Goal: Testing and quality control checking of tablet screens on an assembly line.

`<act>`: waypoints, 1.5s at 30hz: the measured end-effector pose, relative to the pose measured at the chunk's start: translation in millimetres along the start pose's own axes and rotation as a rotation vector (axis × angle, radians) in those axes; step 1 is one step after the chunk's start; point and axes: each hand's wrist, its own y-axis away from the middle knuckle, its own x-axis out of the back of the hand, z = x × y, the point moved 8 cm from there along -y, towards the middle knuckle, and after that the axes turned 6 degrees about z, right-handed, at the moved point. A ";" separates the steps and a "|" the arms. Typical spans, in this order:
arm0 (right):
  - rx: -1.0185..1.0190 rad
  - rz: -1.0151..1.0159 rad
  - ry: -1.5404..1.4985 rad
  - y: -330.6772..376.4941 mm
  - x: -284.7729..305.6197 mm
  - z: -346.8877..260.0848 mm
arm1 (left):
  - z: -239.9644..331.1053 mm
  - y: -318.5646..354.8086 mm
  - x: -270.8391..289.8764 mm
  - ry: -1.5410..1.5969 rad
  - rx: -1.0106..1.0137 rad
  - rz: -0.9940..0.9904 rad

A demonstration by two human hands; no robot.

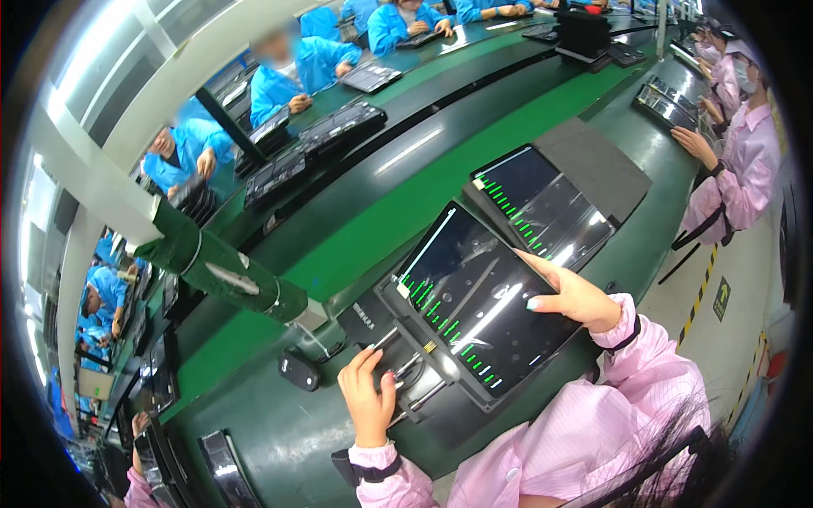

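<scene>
A tablet lies tilted in front of me, its dark glossy screen showing a row of green bars. My right hand grips its right edge, thumb on the glass and fingers reaching behind the edge. The tablet's lower left side rests against a dark test fixture with metal rods. Beside the outer ends of those rods is my left hand, its thumb and fingers apart. Whether its fingertips press on the fixture is hard to see. A black strap circles each of my wrists.
A second tablet with similar green bars lies beyond, by a dark grey pad. A black computer mouse sits left of the fixture, near a green-wrapped post. People in blue work across the bench; pink-sleeved workers sit at right.
</scene>
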 end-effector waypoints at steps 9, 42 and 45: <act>0.295 0.326 -0.081 27.1 198.7 -41.8 | -2.2 2.0 0.0 0.032 0.039 0.037; -0.228 0.695 1.175 67.8 189.0 63.6 | -7.5 6.1 12.7 -0.064 0.016 0.202; -0.256 0.714 1.045 54.7 198.4 71.7 | -4.3 7.7 11.4 -0.076 -0.015 0.192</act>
